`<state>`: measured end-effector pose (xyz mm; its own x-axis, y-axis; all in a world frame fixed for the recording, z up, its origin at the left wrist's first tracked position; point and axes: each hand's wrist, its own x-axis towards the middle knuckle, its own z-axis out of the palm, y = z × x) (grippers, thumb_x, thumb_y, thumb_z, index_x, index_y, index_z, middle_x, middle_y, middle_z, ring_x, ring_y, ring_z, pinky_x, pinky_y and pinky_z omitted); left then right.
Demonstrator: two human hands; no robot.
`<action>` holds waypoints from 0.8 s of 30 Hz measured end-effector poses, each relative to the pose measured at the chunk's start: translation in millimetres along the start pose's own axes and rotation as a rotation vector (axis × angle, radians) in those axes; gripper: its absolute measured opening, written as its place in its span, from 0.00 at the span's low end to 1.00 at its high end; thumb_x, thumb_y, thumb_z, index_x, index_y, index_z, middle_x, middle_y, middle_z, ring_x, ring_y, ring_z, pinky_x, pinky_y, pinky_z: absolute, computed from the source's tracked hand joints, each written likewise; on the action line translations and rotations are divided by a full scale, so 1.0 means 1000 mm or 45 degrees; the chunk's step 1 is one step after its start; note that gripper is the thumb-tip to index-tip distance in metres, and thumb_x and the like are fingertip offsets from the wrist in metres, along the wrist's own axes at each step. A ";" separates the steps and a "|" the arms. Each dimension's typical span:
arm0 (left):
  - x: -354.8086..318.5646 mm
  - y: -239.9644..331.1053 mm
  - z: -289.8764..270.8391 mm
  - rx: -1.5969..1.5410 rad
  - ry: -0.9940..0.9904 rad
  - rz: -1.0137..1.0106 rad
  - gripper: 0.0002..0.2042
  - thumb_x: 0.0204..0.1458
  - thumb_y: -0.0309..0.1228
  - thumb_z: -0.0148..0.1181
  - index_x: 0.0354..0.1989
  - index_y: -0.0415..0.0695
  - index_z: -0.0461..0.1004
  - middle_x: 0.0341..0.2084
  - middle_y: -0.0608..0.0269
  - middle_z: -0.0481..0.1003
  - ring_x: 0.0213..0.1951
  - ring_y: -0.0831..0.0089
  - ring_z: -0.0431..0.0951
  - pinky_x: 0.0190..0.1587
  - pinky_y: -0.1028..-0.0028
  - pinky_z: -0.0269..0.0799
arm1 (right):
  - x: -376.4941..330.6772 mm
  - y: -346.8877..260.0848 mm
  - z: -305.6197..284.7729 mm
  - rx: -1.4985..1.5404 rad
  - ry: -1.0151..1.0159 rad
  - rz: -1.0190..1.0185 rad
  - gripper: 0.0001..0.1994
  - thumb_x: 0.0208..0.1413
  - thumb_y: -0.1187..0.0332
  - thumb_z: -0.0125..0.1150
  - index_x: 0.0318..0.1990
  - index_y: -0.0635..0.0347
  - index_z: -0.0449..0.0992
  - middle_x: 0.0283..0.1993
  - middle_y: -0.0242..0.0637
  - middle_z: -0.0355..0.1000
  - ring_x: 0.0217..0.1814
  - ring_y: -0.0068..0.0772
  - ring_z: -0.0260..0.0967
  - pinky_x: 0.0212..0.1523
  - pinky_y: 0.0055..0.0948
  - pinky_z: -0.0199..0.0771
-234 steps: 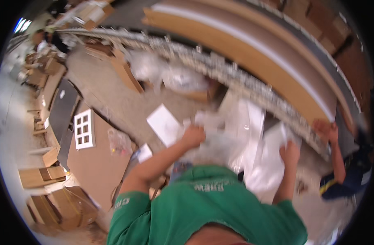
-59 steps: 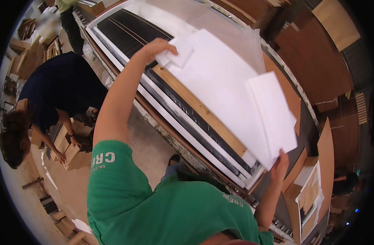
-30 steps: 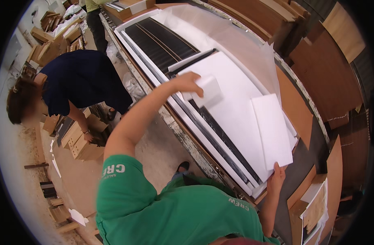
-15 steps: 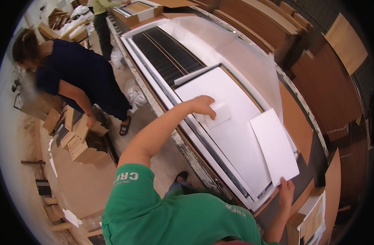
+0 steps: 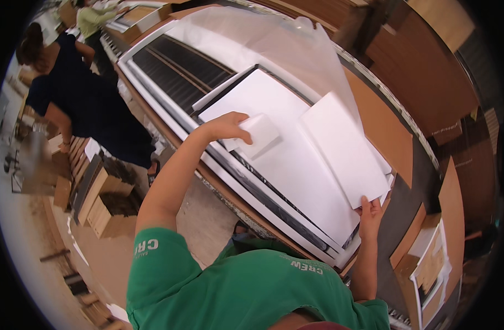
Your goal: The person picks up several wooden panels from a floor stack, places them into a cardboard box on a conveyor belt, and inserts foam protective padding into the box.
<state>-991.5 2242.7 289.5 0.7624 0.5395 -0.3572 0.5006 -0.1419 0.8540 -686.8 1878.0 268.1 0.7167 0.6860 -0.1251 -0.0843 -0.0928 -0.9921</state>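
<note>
Holding a small white foam block [image 5: 257, 133], the left hand [image 5: 225, 126] has its fingers wrapped over the block's near edge, pressing it down on the big white sheet [image 5: 296, 165] that covers the long flat panel [image 5: 175, 71]. Right hand [image 5: 370, 215] pinches the bottom corner of a white foam board [image 5: 342, 148] lying just right of the block, thumb on top. Clear plastic film [image 5: 285, 41] is peeled up behind, and a person in dark blue [image 5: 92, 104] bends over cardboard boxes [image 5: 106, 203] off to the left.

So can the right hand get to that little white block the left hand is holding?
Probably yes. The right hand grips the corner of the long white panel, so it would need to let go first. Only a flat white sheet lies between it and the small white block.
</note>
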 end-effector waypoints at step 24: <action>0.012 0.026 0.008 0.367 -0.169 0.060 0.26 0.26 0.41 0.64 0.37 0.41 0.75 0.45 0.57 0.64 0.51 0.60 0.65 0.48 0.65 0.67 | 0.356 -0.045 0.103 0.629 -0.447 0.331 0.38 0.49 0.55 0.64 0.64 0.58 0.53 0.66 0.46 0.50 0.66 0.45 0.46 0.65 0.46 0.47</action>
<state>-965.8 2238.8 304.0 0.8247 0.4167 -0.3824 0.5447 -0.4034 0.7352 -499.0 2200.9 266.9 0.3690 0.8882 -0.2737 -0.5917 -0.0026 -0.8061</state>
